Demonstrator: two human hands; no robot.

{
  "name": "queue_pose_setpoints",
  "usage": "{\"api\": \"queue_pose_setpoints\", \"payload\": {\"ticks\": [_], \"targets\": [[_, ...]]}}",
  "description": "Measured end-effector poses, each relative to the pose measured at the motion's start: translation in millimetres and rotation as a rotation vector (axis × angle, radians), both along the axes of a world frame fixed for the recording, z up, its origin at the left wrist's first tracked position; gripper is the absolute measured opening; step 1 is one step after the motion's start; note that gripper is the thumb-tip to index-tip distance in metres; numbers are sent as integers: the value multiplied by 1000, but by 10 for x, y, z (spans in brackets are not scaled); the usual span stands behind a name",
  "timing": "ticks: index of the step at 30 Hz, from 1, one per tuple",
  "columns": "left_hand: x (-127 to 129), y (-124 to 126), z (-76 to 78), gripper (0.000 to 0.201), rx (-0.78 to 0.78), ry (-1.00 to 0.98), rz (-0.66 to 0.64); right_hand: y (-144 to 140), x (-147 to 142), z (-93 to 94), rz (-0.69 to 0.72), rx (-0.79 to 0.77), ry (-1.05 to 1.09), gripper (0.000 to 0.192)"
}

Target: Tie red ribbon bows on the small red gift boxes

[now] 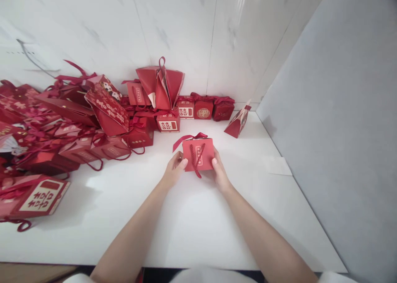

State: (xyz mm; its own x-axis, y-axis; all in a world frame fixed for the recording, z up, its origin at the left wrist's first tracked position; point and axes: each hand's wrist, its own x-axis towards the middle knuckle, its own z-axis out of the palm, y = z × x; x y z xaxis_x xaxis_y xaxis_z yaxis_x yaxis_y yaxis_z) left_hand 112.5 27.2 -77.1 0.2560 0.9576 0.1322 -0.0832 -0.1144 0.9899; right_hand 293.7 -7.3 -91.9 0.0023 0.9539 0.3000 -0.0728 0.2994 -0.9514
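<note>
Both hands closed on a small red gift bag [198, 153] near the middle of the white surface [192, 221], left hand [174, 170] at its left side, right hand [219, 172] at its right, fingertips mostly hidden behind the bag. Red cord handle [196, 161] hanging down the front, ribbon [189, 137] lying over the top, label print too small to read. Heap of red bags [71, 122] piled along the far and left edges, partly cut off at the left, with a flattened bag [238, 122] lying near the far right corner.

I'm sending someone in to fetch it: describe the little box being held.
On the white table, well in front of the red pile by the wall, sits a small red box. The left hand and right hand flank it; it alone has a rope handle hanging down its front.
</note>
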Motion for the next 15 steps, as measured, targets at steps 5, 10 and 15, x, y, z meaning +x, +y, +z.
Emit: {"api": "queue_pose_setpoints", "payload": {"ticks": [5,10,15], "targets": [[-8,5,12,42,-36,6,31,18,9,-55,29,-52,105,58],[103,-134,22,40,80,50,125,-39,-33,-29,-220,2,45,80],[311,-352,74,68,247,-5,38,-153,-74,80,-490,166,-236,101]]}}
